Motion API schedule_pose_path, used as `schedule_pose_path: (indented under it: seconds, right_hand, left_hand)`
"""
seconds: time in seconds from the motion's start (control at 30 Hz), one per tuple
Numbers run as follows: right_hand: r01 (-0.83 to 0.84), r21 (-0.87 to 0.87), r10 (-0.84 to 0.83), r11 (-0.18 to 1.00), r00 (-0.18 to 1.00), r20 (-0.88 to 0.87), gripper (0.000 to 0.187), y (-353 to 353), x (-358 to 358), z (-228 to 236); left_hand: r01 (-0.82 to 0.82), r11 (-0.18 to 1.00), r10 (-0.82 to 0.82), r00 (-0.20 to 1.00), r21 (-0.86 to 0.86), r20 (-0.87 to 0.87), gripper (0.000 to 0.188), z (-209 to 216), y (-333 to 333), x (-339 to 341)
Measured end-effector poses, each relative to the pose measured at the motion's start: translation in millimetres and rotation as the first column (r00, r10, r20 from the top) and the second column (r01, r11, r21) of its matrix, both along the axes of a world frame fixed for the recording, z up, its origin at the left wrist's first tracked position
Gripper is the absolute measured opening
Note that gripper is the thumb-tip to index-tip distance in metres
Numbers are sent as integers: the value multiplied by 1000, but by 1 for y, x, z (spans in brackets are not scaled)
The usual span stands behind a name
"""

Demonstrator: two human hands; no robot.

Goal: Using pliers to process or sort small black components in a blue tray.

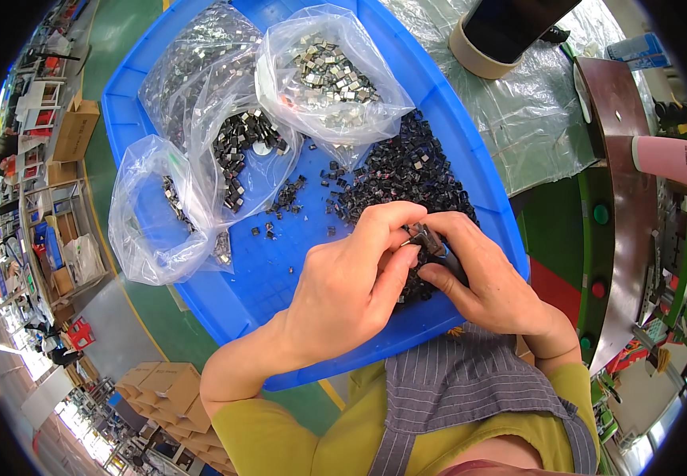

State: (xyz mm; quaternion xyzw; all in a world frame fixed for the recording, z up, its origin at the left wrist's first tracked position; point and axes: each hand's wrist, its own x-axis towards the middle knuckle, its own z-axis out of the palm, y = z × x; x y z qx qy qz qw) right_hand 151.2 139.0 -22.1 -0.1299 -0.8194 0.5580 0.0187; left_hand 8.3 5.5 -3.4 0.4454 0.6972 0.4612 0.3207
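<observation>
Both of my hands meet over the right front part of a blue plastic tray (256, 274). My right hand (490, 282) is closed around a dark hand tool (448, 255) with a smooth black handle and a brownish metal head; its exact kind is hard to make out. Thumb and fingers of my left hand (343, 278) pinch at the tool's head, on a small part mostly hidden by the fingertips. Just beyond the hands spreads a heap of small black parts (415, 170). Some loose black bits (286, 197) lie left of it.
Inside the tray stand clear plastic bags: one with silvery small parts (331, 71), one with black-and-metal parts (240, 151), and a slacker bag (149, 238) at the left. Beyond the tray are a tape roll (470, 55) holding a dark object and a pink cup (669, 161).
</observation>
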Motion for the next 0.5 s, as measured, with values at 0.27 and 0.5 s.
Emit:
schedule_pose_path:
  seconds: [0.27, 0.5]
  right_hand:
    - [4, -9, -4, 1000, 1000, 8, 43, -1, 0, -1]
    - [13, 34, -13, 999, 1000, 1, 35, -1, 2, -2]
  left_hand:
    - [1, 1000, -1, 1000, -11, 3, 33, 0, 0, 0]
    - [29, 999, -29, 999, 31, -17, 36, -3, 0, -1]
